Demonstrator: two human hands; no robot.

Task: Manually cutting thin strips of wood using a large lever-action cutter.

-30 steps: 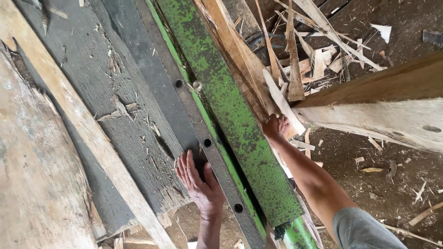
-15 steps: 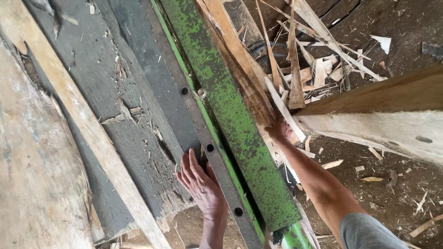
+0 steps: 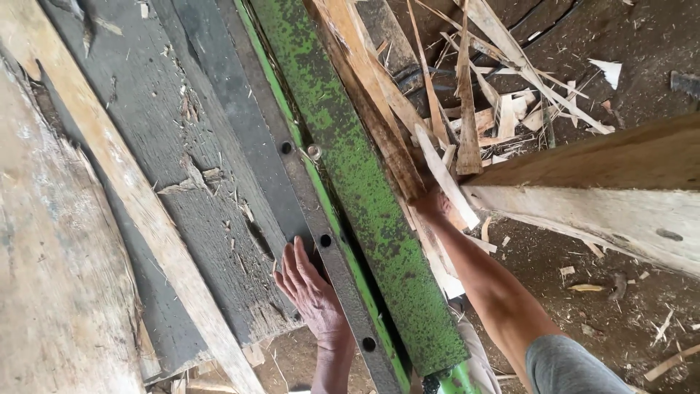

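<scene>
Your left hand [image 3: 312, 290] is lying flat and open, fingers spread a little, on the weathered grey plank [image 3: 182, 168] of the bench, with its fingertips just beside the dark steel rail [image 3: 321, 233] that is running along the plank's edge. It is gripping nothing; the palm is simply pressing down on the wood.

Your right hand [image 3: 435, 204] is reaching across the green metal beam [image 3: 357, 182] and is closing around a pale splintered wood strip [image 3: 442, 175], near the strip's lower end. The fingers are partly hidden behind the strip and the beam, so you cannot see how far they are wrapping, but the hand is clearly holding it. The strip is lying tilted against the far side of the green beam, touching a bundle of longer brown slats [image 3: 364, 87] that is leaning along the beam.

A thick squared timber [image 3: 605, 190] is jutting in from the right, its end just beside your right hand. Behind it, thin offcuts and shavings [image 3: 503, 109] are lying scattered over the dirt floor [image 3: 583, 306]. A lighter board [image 3: 109, 160] is lying diagonally across the grey plank on the left.
</scene>
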